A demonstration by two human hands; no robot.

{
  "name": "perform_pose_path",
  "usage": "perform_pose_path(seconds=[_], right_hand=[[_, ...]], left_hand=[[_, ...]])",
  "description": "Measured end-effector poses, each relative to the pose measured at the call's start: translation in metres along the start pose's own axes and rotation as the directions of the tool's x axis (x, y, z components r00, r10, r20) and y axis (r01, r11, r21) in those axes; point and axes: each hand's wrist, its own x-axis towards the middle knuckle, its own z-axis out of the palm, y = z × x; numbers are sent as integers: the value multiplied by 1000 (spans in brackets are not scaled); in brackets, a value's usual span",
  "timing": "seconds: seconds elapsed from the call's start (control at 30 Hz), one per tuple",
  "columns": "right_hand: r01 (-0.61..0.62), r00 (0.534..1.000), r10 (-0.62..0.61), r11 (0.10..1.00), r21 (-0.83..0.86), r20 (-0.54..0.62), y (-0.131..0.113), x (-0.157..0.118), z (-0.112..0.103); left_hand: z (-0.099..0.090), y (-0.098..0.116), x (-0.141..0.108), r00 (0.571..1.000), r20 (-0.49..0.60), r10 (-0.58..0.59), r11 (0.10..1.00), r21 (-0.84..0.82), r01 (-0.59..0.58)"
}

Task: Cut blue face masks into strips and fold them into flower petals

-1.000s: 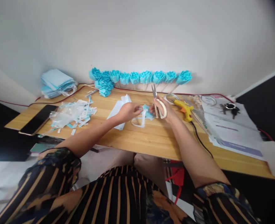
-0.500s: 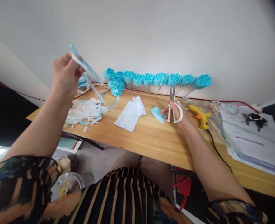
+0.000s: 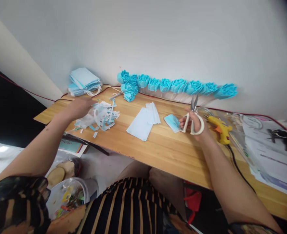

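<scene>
My left hand is low over the left of the table, at the edge of a heap of cut white and blue strips. Its fingers point down and are blurred, so their grip is unclear. A crumpled clear plastic bag lies under it. In my right hand is a pair of white-handled scissors, blades pointing away and slightly apart. Beside those fingers lies a small folded blue piece of mask fabric. Pale flat fabric pieces rest mid-table, partly overlapping.
Blue fabric flowers on sticks line the wall. A stack of blue face masks stands at the back left. To the right are a yellow glue gun with a black cord, papers and keys. A bin stands below.
My left hand has come down from the air to the strip heap; the blue-and-white strip it held no longer shows raised. The mask stack is now uncovered. My right hand still holds the scissors.
</scene>
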Motion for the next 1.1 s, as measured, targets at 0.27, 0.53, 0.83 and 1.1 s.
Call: perform_pose_path(seconds=[0.27, 0.53, 0.83, 1.1], right_hand=[[92, 994, -93, 996, 16, 56, -2, -4, -1], [221, 966, -258, 779, -587, 22, -25, -5, -28], [-1, 1000, -18, 57, -998, -2, -41, -16, -41], [114, 988, -106, 51, -992, 108, -62, -40, -39]], left_hand=[[-26, 56, 10, 911, -397, 112, 994, 59, -97], [29, 163, 39, 773, -177, 609, 758, -158, -633], [73, 247, 63, 777, 153, 610, 785, 14, -619], [52, 239, 94, 926, -118, 359, 843, -385, -376]])
